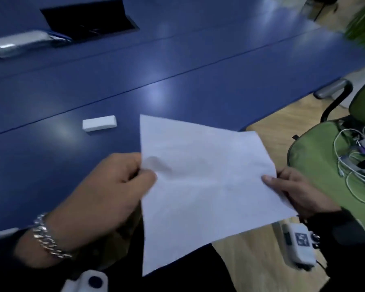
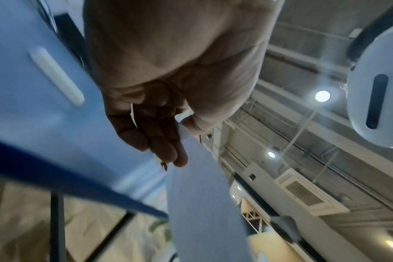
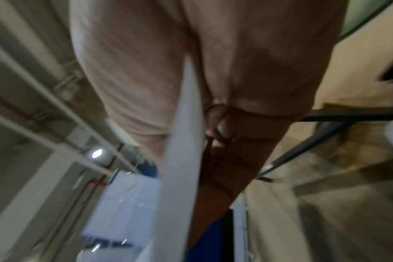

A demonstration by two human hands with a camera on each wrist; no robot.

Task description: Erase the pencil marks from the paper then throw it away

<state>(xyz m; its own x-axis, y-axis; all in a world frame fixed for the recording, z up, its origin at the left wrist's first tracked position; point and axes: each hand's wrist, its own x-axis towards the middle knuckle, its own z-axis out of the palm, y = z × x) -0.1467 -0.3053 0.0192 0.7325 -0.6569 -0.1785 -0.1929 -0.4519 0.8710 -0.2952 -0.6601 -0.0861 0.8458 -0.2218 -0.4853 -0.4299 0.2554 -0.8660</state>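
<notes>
**What the person wears**

The left hand is bare, and a silver chain bracelet with thick links goes around its wrist. Behind the bracelet there is a dark sleeve. A white device with a round dark blue spot shows at the lower edge under this arm. The right hand is bare too. Its wrist has a dark sleeve and carries a white box with a square black-and-white marker on top.
</notes>
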